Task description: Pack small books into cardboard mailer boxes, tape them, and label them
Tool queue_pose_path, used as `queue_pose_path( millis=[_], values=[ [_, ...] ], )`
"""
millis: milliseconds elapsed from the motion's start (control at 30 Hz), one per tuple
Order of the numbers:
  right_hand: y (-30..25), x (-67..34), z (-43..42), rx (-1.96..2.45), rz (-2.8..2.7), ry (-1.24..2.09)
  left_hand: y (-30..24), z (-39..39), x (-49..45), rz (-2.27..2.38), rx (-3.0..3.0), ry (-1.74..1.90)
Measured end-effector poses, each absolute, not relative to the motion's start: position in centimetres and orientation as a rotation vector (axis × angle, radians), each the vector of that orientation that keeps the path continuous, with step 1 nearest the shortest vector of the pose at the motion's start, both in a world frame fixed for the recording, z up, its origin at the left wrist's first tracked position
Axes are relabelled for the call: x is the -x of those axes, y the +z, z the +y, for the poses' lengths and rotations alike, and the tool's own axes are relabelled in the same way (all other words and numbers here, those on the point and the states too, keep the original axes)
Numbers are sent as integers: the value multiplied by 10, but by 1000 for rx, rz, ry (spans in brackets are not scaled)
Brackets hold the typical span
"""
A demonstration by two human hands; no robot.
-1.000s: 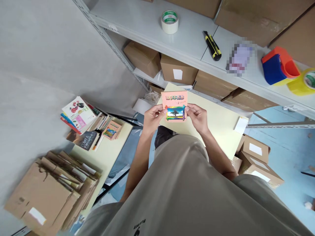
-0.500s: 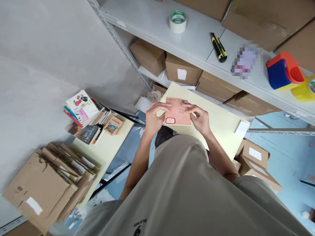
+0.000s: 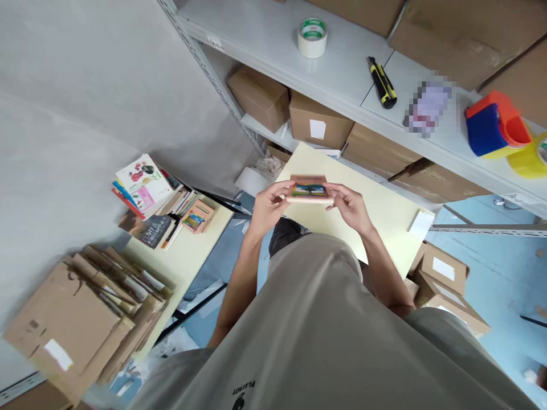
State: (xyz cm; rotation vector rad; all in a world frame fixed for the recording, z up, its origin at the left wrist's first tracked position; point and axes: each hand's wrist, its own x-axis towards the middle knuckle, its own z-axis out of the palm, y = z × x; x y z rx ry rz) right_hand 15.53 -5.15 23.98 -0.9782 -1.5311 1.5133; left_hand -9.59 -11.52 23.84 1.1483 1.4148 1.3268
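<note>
A small salmon-pink book (image 3: pixel 309 191) with a colourful picture on its cover is held between both hands above a pale yellow table (image 3: pixel 384 216). It is tilted nearly edge-on to me, so mostly its lower edge and a strip of cover show. My left hand (image 3: pixel 268 205) pinches its left end and my right hand (image 3: pixel 348 203) grips its right end, fingers curled round it.
A stack of books (image 3: pixel 149 205) and flattened cartons (image 3: pixel 81 319) lie on a second table at left. A grey shelf (image 3: pixel 273 34) holds a tape roll (image 3: pixel 312 37), a yellow utility knife (image 3: pixel 382 82), a tape dispenser (image 3: pixel 496 125) and cardboard boxes (image 3: pixel 318 119). More boxes (image 3: pixel 444 279) sit on the blue floor.
The book showed its front cover, then its back, and now lies tipped almost flat with the cover side up. Both hands stayed on it.
</note>
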Motion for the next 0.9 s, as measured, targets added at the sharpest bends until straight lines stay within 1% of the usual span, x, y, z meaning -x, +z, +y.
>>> queue_pose_path(
  millis=[100, 233, 333, 500, 733, 900],
  values=[
    [244, -149, -55, 996, -1519, 1641, 237, -114, 90, 1503, -1073, 1292],
    [246, -142, -57, 1059, -1480, 1633, 232, -116, 84, 1571, -1046, 1305],
    [243, -142, -56, 1081, -1439, 1692, 231, -118, 83, 1539, -1066, 1344],
    [228, -145, -52, 1100, -1373, 1723, 233, -122, 86, 1523, -1090, 1395],
    [185, -125, -39, 1050, -1067, 1818, 225, -119, 66, 1728, -1296, 1476],
    [173, -101, -34, 912, -1007, 1959, 228, -117, 25, 1725, -1870, 1264]
  ],
)
